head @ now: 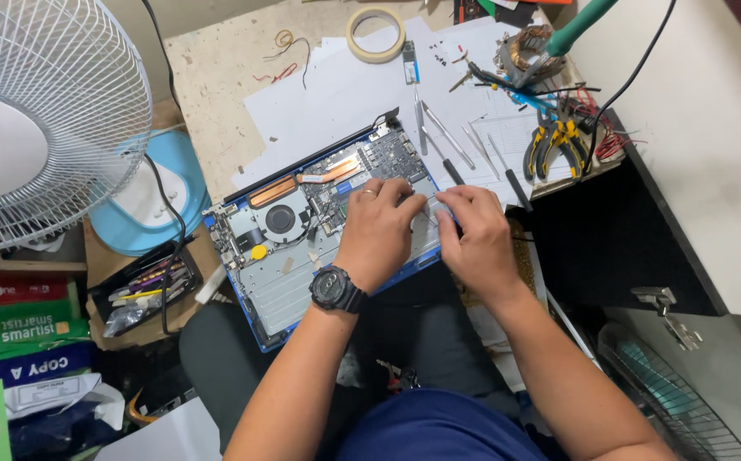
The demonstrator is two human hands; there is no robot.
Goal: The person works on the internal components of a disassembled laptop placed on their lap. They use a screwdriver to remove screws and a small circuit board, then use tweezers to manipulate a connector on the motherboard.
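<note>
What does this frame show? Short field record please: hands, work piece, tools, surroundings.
left hand: palm down on the opened laptop, fingertips meeting the right hand's; wristwatch on wrist
right hand: on the laptop's right edge, fingers curled toward the left hand
held item: too small to tell
laptop: bottom cover off, fan and copper heat pipe exposed, blue case
tools: metal picks and screwdrivers on white paper; yellow-handled pliers
other: tape roll at top; white standing fan at left
</note>
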